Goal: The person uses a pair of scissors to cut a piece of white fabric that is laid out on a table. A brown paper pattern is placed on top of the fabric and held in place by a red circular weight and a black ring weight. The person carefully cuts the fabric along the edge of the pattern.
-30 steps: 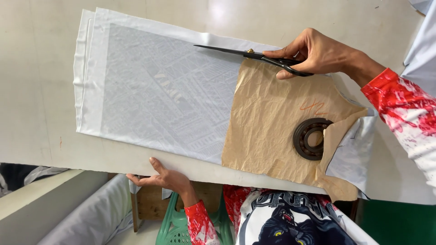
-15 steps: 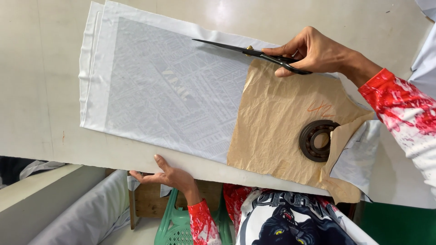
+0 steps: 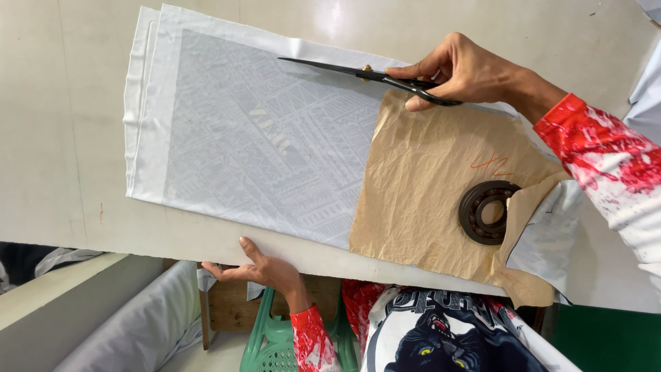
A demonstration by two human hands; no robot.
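My right hand [image 3: 460,70] grips black scissors [image 3: 365,71] whose blades lie along the far edge of a white patterned fabric [image 3: 255,138] spread on the pale table [image 3: 62,138]. A crumpled brown paper pattern [image 3: 420,186] lies on the fabric's right part, weighted by a dark metal bearing ring [image 3: 487,212]. The scissor tips point left, just beyond the paper's far corner. My left hand [image 3: 260,267] is at the near table edge, fingers spread, palm against the edge, holding nothing.
Below the table edge stand a green plastic stool [image 3: 272,341] and a wooden box [image 3: 231,310]. A grey fabric roll [image 3: 138,331] lies at the lower left. More white cloth [image 3: 647,89] sits at the far right.
The scissors have crept a little further left along the fabric's far edge. My left hand has shifted slightly right along the near table edge.
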